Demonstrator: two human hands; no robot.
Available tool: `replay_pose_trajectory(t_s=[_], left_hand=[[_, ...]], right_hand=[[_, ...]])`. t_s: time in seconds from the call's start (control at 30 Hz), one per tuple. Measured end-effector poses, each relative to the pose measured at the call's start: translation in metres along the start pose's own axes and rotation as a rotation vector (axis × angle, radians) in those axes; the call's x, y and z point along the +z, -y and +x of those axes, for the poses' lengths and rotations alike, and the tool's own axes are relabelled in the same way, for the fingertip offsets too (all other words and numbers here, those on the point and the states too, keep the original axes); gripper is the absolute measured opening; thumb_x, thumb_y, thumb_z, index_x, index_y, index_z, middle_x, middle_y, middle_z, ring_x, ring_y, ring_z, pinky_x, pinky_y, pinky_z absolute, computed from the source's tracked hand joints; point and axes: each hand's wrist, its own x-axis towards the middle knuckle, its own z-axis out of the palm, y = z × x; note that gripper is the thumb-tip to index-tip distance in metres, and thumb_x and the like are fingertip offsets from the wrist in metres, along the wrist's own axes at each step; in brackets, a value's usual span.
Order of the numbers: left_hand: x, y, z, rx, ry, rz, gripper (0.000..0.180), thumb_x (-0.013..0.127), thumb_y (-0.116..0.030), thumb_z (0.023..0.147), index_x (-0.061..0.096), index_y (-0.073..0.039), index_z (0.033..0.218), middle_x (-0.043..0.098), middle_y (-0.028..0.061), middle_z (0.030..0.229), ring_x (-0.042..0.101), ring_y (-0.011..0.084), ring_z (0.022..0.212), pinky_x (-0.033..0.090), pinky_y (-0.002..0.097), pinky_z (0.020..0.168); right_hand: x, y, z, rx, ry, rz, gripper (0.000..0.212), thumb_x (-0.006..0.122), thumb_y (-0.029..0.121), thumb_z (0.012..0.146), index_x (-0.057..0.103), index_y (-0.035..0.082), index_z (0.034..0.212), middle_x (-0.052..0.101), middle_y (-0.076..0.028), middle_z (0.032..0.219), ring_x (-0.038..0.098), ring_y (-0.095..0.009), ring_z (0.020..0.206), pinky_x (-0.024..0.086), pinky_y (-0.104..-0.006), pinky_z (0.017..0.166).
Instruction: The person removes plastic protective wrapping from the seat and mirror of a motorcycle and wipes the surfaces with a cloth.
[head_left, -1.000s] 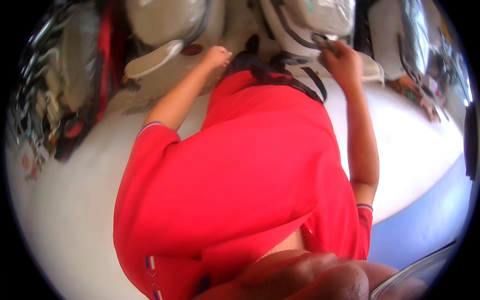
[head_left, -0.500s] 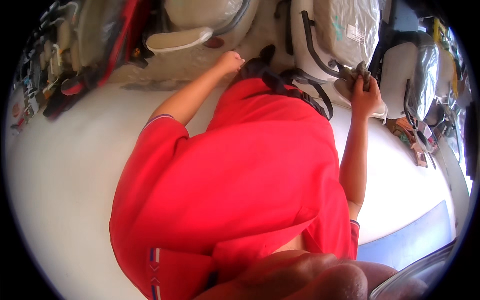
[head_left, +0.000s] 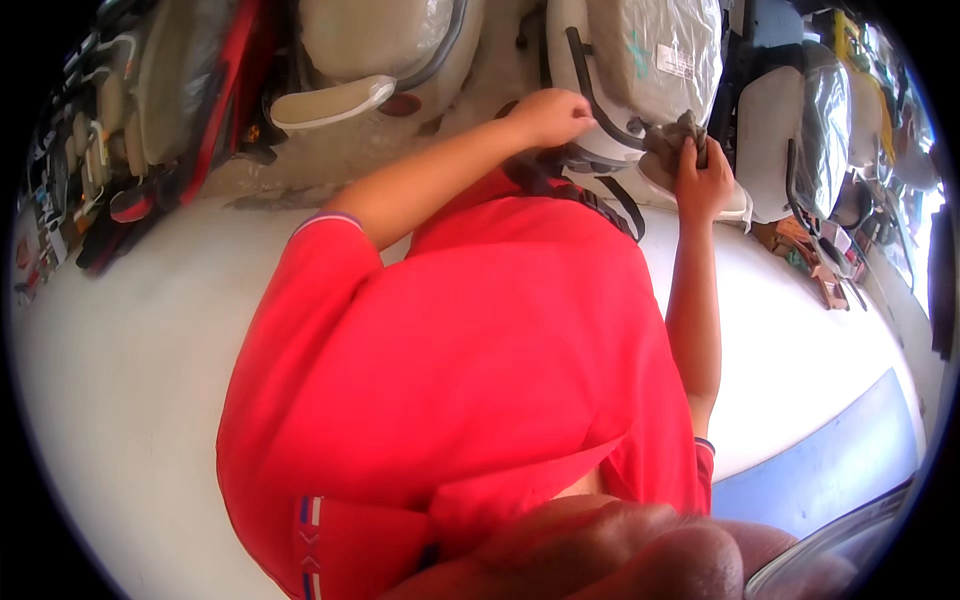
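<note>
Grey-brown cloth (head_left: 664, 148) — bunched between closed right fingers (head_left: 688, 162) — left fingers (head_left: 580, 112) curled, contents unclear.

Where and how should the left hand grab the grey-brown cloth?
Probably by a pinch on the loose left fold of the grey-brown cloth, the left hand coming from the left: that crumpled fold bulges clear of the right hand, which grips the right side.
</note>
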Motion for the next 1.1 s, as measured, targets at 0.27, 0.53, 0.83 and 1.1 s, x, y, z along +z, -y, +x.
replay_pose_trajectory(t_s=[0.27,0.53,0.83,1.1], left_hand=[[0.005,-0.023,-0.008,0.001,0.132,0.093,0.026,0.063,-0.029,0.087,0.069,-0.006,0.096,0.071,0.0075,0.083,0.066,0.0220,0.076,0.050,0.0335,0.070],[0.021,-0.047,-0.011,-0.021,0.248,0.157,0.035,0.062,-0.035,0.088,0.066,-0.004,0.104,0.070,0.0098,0.086,0.066,0.0213,0.076,0.051,0.0349,0.069],[0.070,-0.061,0.045,-0.114,0.098,-0.486,0.035,0.045,-0.033,0.102,0.058,-0.003,0.116,0.064,0.0050,0.102,0.063,0.0150,0.080,0.053,0.0305,0.074],[0.018,-0.116,0.026,-0.279,0.096,-1.076,0.026,0.054,-0.020,0.097,0.058,-0.002,0.114,0.066,0.0057,0.099,0.064,0.0168,0.093,0.053,0.0364,0.085]], right_hand=[[0.002,0.009,0.003,0.026,-0.048,-0.054,0.030,0.064,0.033,0.084,0.069,0.005,0.095,0.069,-0.013,0.089,0.065,-0.034,0.083,0.050,-0.0418,0.072],[0.005,0.001,-0.002,-0.053,-0.189,0.080,0.027,0.068,0.028,0.079,0.070,0.006,0.096,0.069,-0.012,0.088,0.066,-0.033,0.080,0.051,-0.0401,0.070],[-0.011,0.009,-0.007,-0.239,-0.086,0.297,0.031,0.069,0.025,0.076,0.068,0.007,0.102,0.067,-0.008,0.084,0.064,-0.030,0.073,0.050,-0.0379,0.062],[-0.007,0.009,-0.006,-0.184,-0.007,0.307,0.034,0.066,0.033,0.085,0.066,0.017,0.115,0.064,-0.004,0.099,0.064,-0.026,0.076,0.050,-0.0375,0.063]])
